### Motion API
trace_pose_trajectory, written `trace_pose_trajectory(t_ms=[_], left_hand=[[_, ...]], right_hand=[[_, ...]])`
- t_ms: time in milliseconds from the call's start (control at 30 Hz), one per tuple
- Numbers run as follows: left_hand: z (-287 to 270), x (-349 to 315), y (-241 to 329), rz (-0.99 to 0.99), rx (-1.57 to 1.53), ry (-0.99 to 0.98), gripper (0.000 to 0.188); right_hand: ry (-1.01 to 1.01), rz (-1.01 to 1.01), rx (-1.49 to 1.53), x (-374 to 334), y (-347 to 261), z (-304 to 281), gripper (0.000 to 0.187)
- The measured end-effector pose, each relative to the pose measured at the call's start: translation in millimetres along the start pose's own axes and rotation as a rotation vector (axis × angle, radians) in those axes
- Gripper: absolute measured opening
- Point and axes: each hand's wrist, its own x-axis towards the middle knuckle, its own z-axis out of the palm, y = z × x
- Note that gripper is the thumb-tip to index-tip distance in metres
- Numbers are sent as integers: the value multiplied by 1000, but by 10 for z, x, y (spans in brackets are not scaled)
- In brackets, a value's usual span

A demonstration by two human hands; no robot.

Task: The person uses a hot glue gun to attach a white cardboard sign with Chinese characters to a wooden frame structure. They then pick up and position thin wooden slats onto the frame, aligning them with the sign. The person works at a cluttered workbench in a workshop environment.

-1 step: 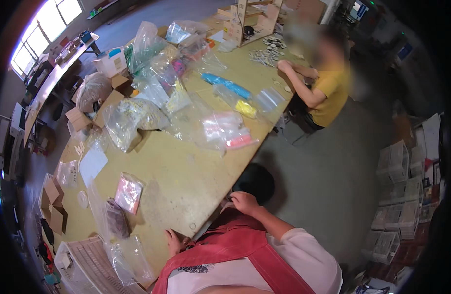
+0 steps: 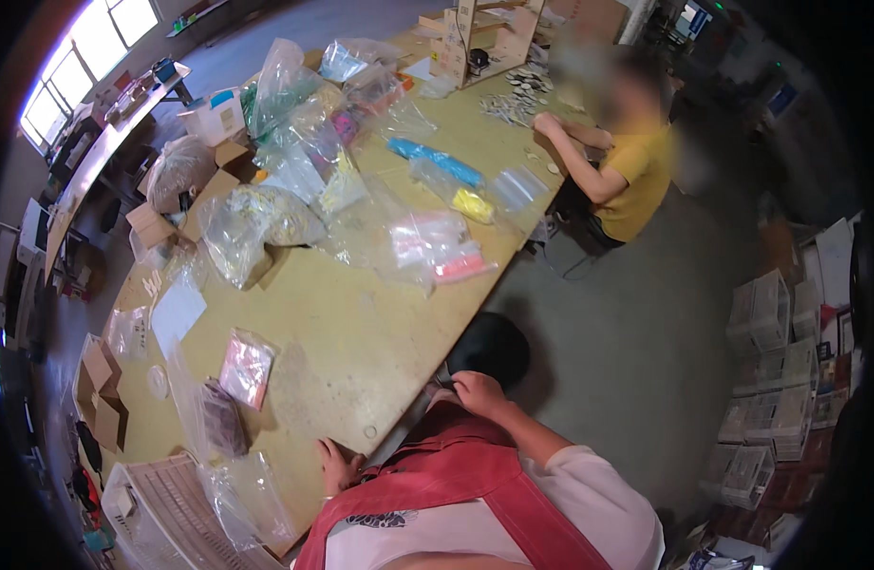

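My left hand (image 2: 338,467) rests on the near edge of the yellowish worktable (image 2: 332,332), its fingers spread on the surface and nothing visible in it. Beyond it lie a clear pack with pink contents (image 2: 247,369) and a bag of dark brown contents (image 2: 225,418). My right hand (image 2: 481,393) is held low at the table's edge, in front of my red apron (image 2: 456,472). Its fingers are curled, and what they hold, if anything, is hidden. A round black stool (image 2: 494,347) stands just past that hand.
Bags of white pieces (image 2: 266,223), pink packs (image 2: 437,247) and a blue roll (image 2: 435,160) cover the table's far part. A white plastic basket (image 2: 176,508) stands at the near left. Across the right side sits a person in yellow (image 2: 636,180); white crates (image 2: 760,313) line the floor.
The whole view has shifted slightly, so the table and things on it appear a little higher and further left. My hands stay in nearly the same places.
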Motion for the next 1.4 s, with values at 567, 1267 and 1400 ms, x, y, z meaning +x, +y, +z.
trace_pose_trajectory(t_ms=[567,1267,1400], left_hand=[[674,-975,242,225,31,487,83],[3317,-1934,4605,267,363,-175,85],[3654,-1791,5143,166,416,-234,82]], right_hand=[[59,738,-75,-4265,2288,-154,21],[572,1354,637,-6889,4898,-1694,20],[553,1316,663,-6473,5368,-2226,20]])
